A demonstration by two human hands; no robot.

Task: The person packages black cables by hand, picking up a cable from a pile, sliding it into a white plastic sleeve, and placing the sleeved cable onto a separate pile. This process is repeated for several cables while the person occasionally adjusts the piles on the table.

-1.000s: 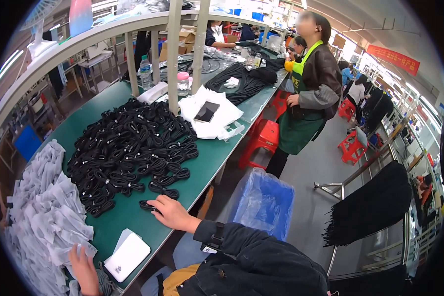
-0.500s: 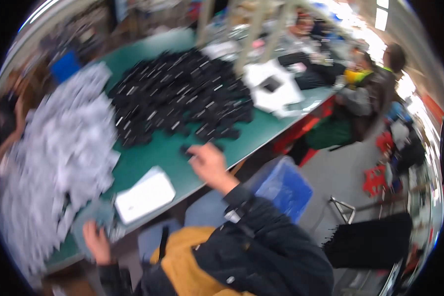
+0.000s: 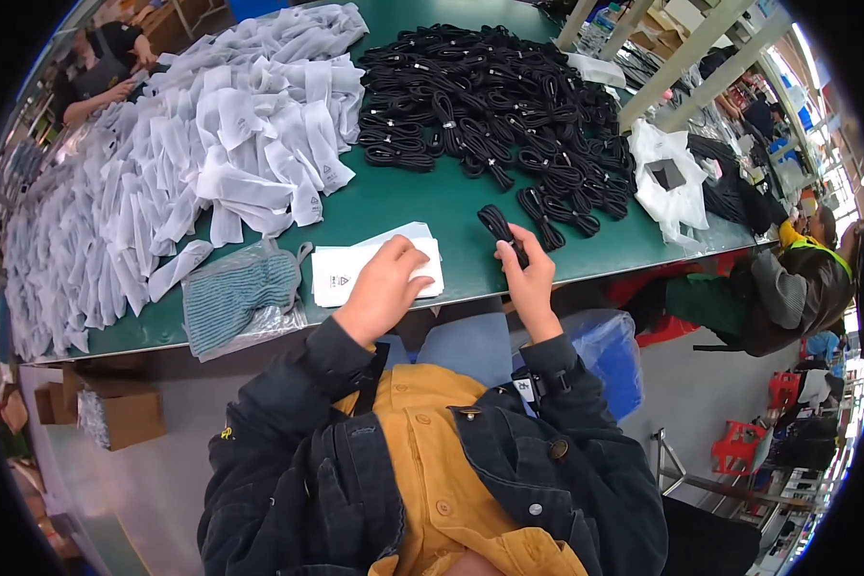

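In my right hand [image 3: 531,278] is a coiled black cable bundle [image 3: 494,222], gripped between thumb and fingers just above the table's front edge. My left hand [image 3: 386,286] rests on a stack of flat white bags [image 3: 333,276], its fingers loosely bent and the thumb apart from them. The hand covers the middle of the stack. A large heap of similar tied black cables [image 3: 490,106] lies farther back, with one loose bundle [image 3: 540,219] near my right hand. Left of it spreads a big pile of whitish filled bags [image 3: 250,125].
A teal ribbed cloth item [image 3: 230,298] on clear plastic sits at the front edge of the green table [image 3: 394,204]. White plastic wrapping [image 3: 664,178] lies at the right. Below the edge stands a blue lined bin [image 3: 610,370]. Other people [image 3: 101,67] sit left and right.
My left hand has moved from the teal item to the bag stack. My right hand has lifted a cable bundle off the table and brought it nearer. The view has turned.
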